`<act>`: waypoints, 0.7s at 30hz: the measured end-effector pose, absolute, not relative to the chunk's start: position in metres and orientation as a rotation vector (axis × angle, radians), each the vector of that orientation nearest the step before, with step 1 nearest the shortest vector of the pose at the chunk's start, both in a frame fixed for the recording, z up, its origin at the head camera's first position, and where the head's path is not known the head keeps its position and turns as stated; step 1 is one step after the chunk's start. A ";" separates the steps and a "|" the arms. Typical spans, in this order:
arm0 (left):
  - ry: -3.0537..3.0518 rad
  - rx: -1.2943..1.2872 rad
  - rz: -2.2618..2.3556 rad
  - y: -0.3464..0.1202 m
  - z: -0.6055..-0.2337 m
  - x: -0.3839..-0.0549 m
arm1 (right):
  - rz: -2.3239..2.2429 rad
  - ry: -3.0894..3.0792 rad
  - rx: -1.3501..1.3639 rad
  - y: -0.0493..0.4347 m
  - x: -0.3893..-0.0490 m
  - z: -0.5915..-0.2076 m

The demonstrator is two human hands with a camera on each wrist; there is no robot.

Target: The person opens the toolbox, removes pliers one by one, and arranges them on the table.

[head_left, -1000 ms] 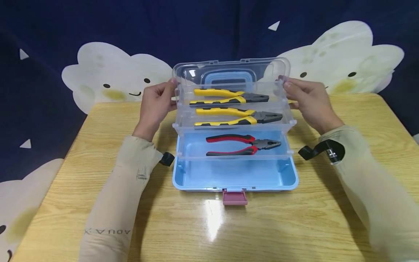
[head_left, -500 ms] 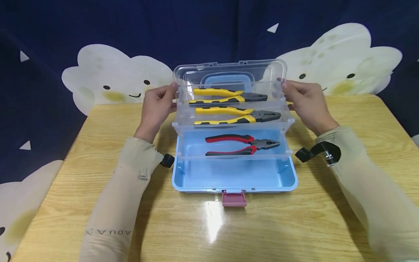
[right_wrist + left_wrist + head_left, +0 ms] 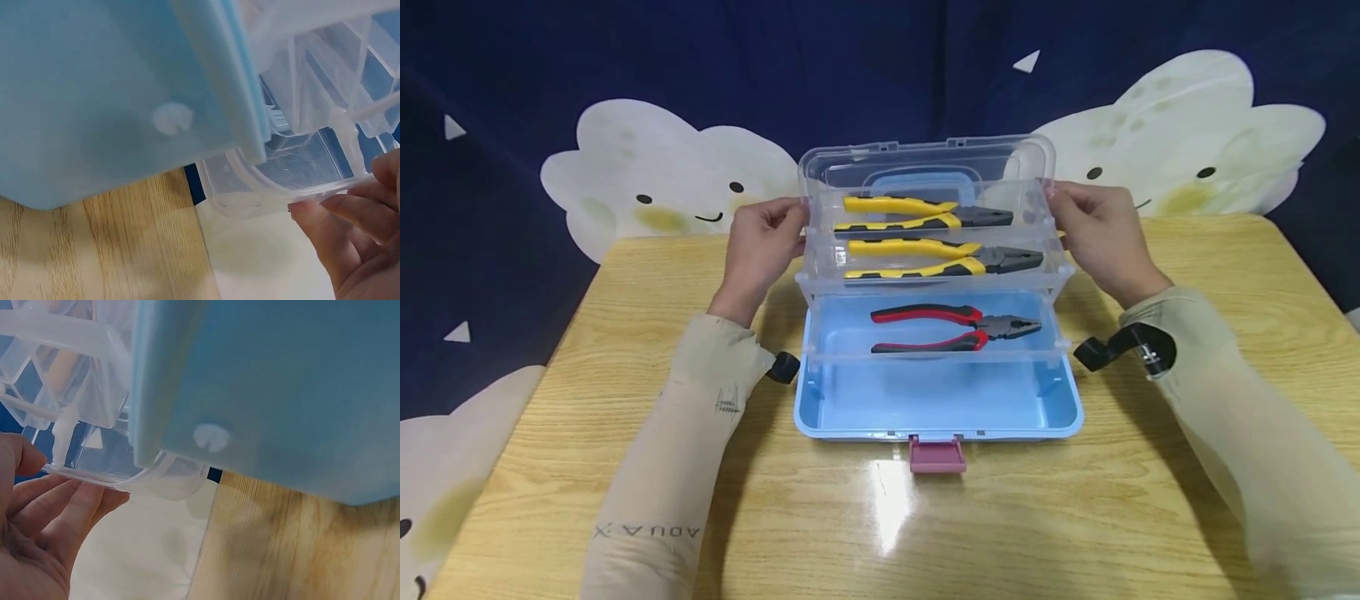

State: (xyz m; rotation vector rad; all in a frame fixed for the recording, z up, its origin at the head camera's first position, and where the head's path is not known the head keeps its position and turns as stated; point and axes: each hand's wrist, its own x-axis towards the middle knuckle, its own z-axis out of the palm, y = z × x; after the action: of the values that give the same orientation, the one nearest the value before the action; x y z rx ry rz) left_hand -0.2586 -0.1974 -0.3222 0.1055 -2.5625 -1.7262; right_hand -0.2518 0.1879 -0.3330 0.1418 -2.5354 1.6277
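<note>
Now pinching the clear lid [image 3: 925, 162] at its left edge with the left hand [image 3: 763, 250] and its right edge with the right hand [image 3: 1105, 237]. Holding it up at the far side of the blue toolbox [image 3: 925, 398].

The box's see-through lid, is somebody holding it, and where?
Yes: the left hand and right hand pinch the clear lid, each by the edge on its own side.
</note>
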 end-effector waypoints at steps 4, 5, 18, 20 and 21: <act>-2.568 0.094 -1.714 -0.198 -0.324 -0.259 | 1.604 -2.550 0.131 0.188 -0.253 -0.334; -2.569 0.092 -1.711 -0.198 -0.324 -0.259 | 1.589 -2.558 0.130 0.188 -0.253 -0.334; -2.574 0.102 -1.678 -0.199 -0.333 -0.262 | 1.502 -2.643 0.089 0.183 -0.257 -0.335; -2.583 0.099 -1.651 -0.199 -0.335 -0.263 | 1.483 -2.668 0.087 0.181 -0.258 -0.336; -2.591 0.099 -1.633 -0.199 -0.336 -0.264 | 1.478 -2.679 0.088 0.181 -0.259 -0.336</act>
State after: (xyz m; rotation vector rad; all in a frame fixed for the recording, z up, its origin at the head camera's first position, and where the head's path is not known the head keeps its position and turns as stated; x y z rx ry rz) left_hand -0.2637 -0.1992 -0.3355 0.0989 -2.5909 -1.6332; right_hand -0.2586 0.1810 -0.3359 0.0877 -2.6785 1.4780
